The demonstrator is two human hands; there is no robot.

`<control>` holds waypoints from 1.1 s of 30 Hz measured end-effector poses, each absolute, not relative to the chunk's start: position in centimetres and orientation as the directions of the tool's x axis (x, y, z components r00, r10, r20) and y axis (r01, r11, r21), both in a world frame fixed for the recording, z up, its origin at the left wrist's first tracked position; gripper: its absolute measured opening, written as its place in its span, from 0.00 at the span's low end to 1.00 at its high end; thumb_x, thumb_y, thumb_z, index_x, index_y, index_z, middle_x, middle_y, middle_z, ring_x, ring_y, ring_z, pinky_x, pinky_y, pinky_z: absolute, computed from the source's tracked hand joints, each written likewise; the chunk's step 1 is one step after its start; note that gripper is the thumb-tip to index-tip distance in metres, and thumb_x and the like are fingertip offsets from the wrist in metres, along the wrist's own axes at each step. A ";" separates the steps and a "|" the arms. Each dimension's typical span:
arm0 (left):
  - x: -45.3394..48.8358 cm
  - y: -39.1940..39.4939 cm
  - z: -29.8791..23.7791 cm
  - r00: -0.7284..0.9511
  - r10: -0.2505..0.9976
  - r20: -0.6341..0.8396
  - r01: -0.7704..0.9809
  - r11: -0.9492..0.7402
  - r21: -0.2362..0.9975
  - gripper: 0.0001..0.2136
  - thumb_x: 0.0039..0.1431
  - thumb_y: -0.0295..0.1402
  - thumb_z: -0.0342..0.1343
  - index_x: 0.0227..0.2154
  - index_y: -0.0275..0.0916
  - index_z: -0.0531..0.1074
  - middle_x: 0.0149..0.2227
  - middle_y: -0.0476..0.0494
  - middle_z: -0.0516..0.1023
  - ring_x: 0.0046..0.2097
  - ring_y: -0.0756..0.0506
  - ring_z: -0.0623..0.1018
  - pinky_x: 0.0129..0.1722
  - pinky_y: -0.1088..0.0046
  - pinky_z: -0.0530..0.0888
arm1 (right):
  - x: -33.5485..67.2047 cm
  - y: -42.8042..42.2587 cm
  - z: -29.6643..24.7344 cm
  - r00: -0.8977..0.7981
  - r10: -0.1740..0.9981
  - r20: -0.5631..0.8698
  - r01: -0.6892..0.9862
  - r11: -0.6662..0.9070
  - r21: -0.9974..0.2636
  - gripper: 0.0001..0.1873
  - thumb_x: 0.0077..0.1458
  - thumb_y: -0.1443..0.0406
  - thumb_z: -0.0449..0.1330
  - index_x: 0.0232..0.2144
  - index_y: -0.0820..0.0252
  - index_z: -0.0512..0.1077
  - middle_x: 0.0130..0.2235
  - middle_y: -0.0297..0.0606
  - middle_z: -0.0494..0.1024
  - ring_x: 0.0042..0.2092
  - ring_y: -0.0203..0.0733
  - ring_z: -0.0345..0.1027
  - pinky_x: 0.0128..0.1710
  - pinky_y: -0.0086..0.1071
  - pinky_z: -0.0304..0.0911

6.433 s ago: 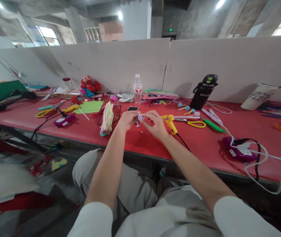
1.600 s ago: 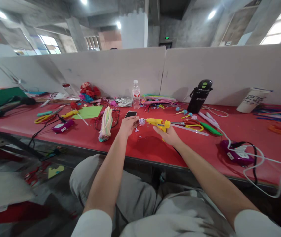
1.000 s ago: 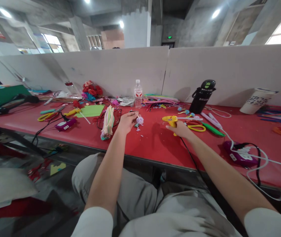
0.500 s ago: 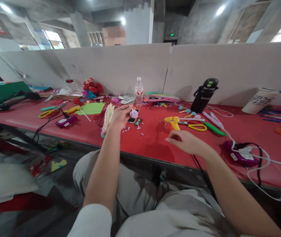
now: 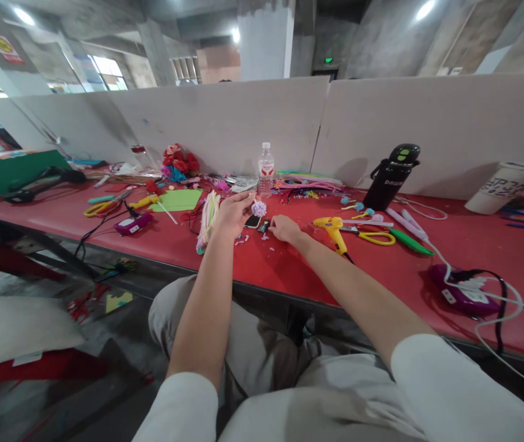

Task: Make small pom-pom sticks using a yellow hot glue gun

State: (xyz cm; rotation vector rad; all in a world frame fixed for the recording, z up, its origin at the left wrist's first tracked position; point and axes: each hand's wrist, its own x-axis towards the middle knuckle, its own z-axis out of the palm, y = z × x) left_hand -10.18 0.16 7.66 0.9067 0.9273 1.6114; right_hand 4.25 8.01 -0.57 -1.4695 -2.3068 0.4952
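Observation:
A fuzzy lilac flower-like ball (image 5: 258, 209), seemingly pipe cleaner, is pinched in my left hand (image 5: 235, 215) above a phone (image 5: 253, 221) on the red table. My right hand (image 5: 286, 229) is low over the table with its fingers curled together. Its fingertips are at the right end of a small dark-green and black object (image 5: 264, 226), perhaps a lighter; whether they grip it I cannot tell. Small lilac bits (image 5: 242, 239) lie nearby. Left of my left hand is a bundle of pale pipe cleaners (image 5: 208, 221). A yellow glue gun (image 5: 331, 228) rests right of my right hand.
Yellow-handled scissors (image 5: 376, 237), a green marker-like object (image 5: 412, 242) and a purple power block (image 5: 462, 291) with loose cables lie to the right. A water bottle (image 5: 265, 170) and a black flask (image 5: 391, 178) stand near the partition (image 5: 243, 123). Green sheets (image 5: 177, 200) lie left.
My right hand has moved left from beside the glue gun to the small dark-green object. My left hand still holds the lilac ball. The view has shifted slightly.

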 end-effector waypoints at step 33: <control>-7.5 1.2 4.2 -0.154 0.987 -0.039 -0.386 -0.024 0.922 0.07 0.44 0.25 0.68 0.29 0.31 0.77 0.29 0.44 0.78 0.29 0.52 0.76 0.33 0.77 0.73 | 9.2 -1.3 2.7 -0.024 0.786 0.618 0.144 0.614 -0.776 0.15 0.58 0.53 0.58 0.34 0.58 0.74 0.35 0.38 0.78 0.37 0.41 0.72 0.40 0.34 0.67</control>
